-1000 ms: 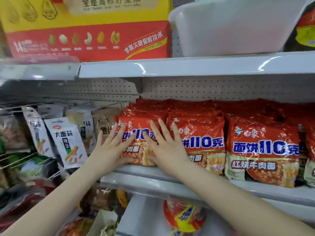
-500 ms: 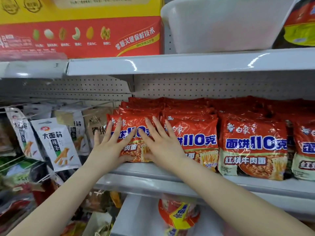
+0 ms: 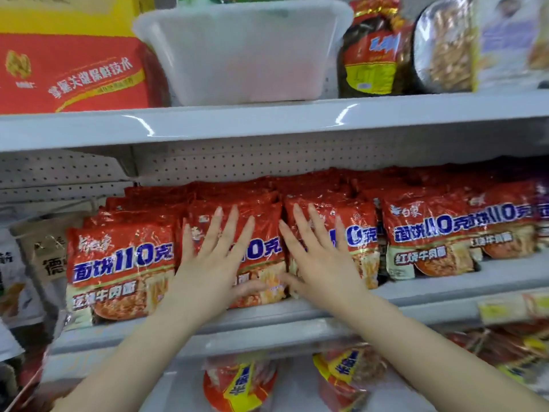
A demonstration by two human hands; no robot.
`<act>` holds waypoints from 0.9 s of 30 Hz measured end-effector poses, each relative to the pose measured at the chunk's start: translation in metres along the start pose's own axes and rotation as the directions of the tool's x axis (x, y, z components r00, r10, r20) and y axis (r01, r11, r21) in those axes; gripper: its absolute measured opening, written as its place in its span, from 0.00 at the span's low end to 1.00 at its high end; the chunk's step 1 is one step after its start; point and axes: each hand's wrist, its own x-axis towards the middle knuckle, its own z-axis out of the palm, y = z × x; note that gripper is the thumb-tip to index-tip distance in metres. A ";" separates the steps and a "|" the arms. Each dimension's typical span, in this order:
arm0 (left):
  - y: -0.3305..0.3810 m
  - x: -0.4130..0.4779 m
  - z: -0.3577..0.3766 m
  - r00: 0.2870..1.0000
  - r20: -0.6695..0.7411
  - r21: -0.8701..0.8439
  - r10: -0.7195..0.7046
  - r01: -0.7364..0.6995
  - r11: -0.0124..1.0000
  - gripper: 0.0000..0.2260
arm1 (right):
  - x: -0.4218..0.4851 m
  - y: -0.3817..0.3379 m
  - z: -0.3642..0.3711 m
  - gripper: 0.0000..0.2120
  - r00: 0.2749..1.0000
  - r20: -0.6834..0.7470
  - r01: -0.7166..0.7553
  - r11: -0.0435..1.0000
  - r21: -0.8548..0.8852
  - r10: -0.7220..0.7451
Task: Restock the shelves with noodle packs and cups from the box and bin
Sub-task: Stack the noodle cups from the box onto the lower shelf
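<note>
Noodle packs (image 3: 121,272) stand upright in rows on the middle shelf (image 3: 430,295), faces forward, long axis across the shelf. Left hand (image 3: 214,263) lies flat on the second pack (image 3: 261,233) from the left end, fingers (image 3: 228,224) straight and spread; right hand (image 3: 320,263) presses the pack (image 3: 361,230) just right of it the same way. Both packs sit directly ahead of the palms, so a push straight back into the shelf looks likely. Bin (image 3: 243,52) sits on the shelf above.

You see glossy, crinkled plastic wrappers on the noodle packs (image 3: 121,275), a smooth painted-metal shelf (image 3: 267,325) and a translucent plastic bin (image 3: 243,52).
</note>
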 end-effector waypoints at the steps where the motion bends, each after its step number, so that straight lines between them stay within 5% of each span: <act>1: 0.010 0.006 0.004 0.999 0.000 0.012 0.047 -0.047 0.999 0.45 | -0.008 0.012 0.001 0.46 0.999 0.027 -0.045 0.999 -0.015 0.045; 9: 0.081 0.041 0.009 0.969 -0.061 0.062 0.241 -0.237 0.969 0.46 | -0.040 0.070 0.005 0.44 0.981 0.171 -0.108 0.992 0.070 0.095; 13: 0.094 0.052 0.014 0.972 -0.049 0.067 0.231 -0.227 0.972 0.48 | -0.042 0.082 -0.004 0.42 0.982 0.188 -0.050 0.991 0.125 0.026; 16: 0.115 0.059 0.000 0.987 -0.012 0.005 0.159 -0.159 0.987 0.35 | -0.054 0.110 -0.017 0.42 0.987 0.158 -0.025 0.994 0.103 0.008; 19: 0.151 0.070 -0.017 0.979 -0.113 -0.057 0.167 -0.174 0.983 0.22 | -0.082 0.152 -0.026 0.41 0.991 0.110 -0.074 0.997 0.004 0.073; 27: 0.323 0.111 -0.060 0.919 -0.243 -0.213 0.310 -0.363 0.907 0.27 | -0.206 0.295 -0.070 0.41 0.931 0.214 -0.275 0.954 -0.122 0.296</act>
